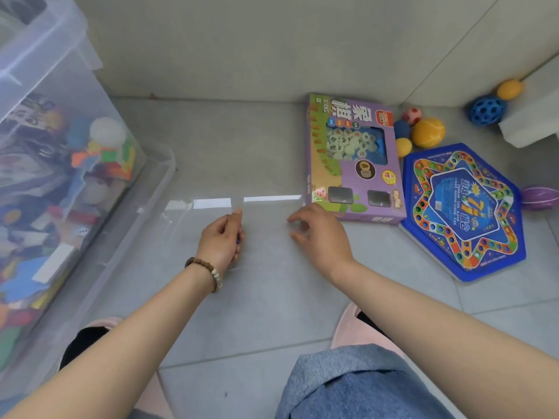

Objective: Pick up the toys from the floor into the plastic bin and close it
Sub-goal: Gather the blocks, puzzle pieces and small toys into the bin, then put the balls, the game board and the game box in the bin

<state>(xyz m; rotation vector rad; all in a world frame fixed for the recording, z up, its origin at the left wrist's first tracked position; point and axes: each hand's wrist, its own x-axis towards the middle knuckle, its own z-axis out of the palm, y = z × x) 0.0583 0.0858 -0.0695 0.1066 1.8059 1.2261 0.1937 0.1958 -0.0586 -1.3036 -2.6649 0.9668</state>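
Note:
The clear plastic bin (45, 55) stands at the left, full of colourful toys. On the floor at the right lie a purple chess box (354, 176), a blue hexagonal game board (462, 213) and several balls, among them an orange one (428, 132) and a blue holed one (486, 109). Between my hands is a clear plastic sheet (266, 199), visible mostly by its glinting top edge. My left hand (222, 237) pinches that edge and has a small blue thing inside the fist. My right hand (320, 234) grips the sheet's right part with curled fingertips, just beside the chess box.
A clear lid-like rim (169, 158) lies against the bin's foot. A white block (532, 122) sits in the far right corner by the wall. A purple ball (541, 198) lies past the game board. My pink slippers (351, 325) and denim knee (348, 385) are below.

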